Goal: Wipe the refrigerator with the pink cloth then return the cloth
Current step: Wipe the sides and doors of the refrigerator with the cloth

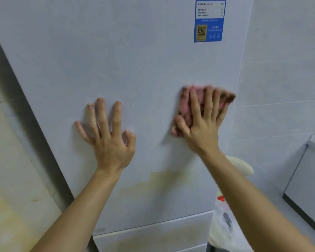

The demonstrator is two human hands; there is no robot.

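Head view
- Refrigerator point(135, 60): a white upper door fills most of the frame, with a lower door or drawer front below it.
- Left hand point(107, 137): open, with the fingers spread and their tips resting on the door. The thumb is bent and it holds nothing.
- Right hand point(203, 124): spread flat with straight fingers, pressing the pink cloth against the door rather than gripping it. It is blurred.
- Pink cloth point(185, 108): bunched under the right palm and fingers, against the door near its right edge and below the label.
- Blue label point(208, 30): stuck on the upper right of the door, with a yellow code square. The print is too small to read.
- Yellowish stain point(153, 184): a patch on the door below both hands.
- Plastic bag point(224, 222): translucent, low down just beside the refrigerator's right side.
- Tiled wall point(280, 70): pale, to the right of the refrigerator.
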